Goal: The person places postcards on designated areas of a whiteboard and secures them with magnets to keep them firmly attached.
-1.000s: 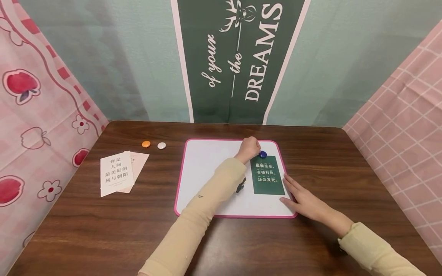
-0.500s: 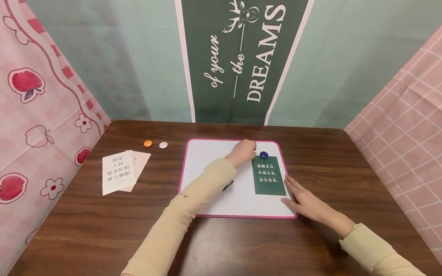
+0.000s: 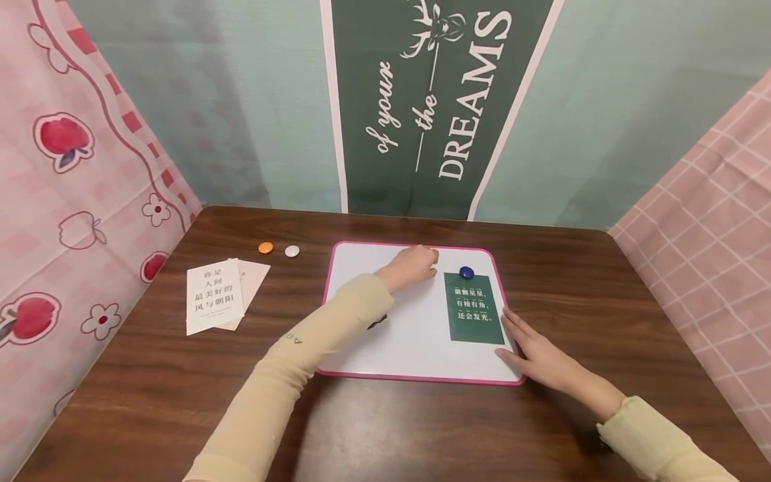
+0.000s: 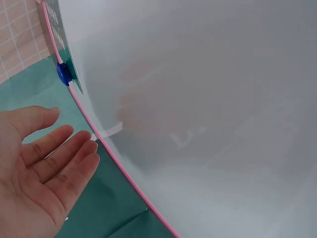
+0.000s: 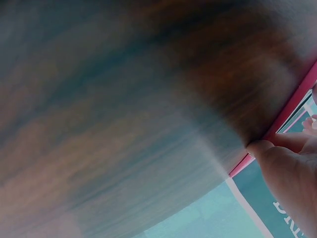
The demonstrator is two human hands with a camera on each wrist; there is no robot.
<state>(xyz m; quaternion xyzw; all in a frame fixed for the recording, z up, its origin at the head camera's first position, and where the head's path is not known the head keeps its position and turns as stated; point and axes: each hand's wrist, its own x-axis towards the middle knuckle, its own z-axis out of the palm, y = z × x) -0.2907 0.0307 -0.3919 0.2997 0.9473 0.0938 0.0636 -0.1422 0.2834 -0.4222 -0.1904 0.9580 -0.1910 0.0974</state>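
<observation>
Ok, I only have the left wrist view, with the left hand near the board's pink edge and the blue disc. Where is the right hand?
Observer: In the head view, the right hand is at the right edge of the whiteboard.

Operator: Are there other discs besides the blue disc?

Observer: Yes, an orange disc and a white disc lie apart from each other on the table, left of the whiteboard.

Operator: And is anything near them, like the green card?

Observer: Yes, nearer the person than those discs, a white card lies partly over a pale pink card.
</observation>
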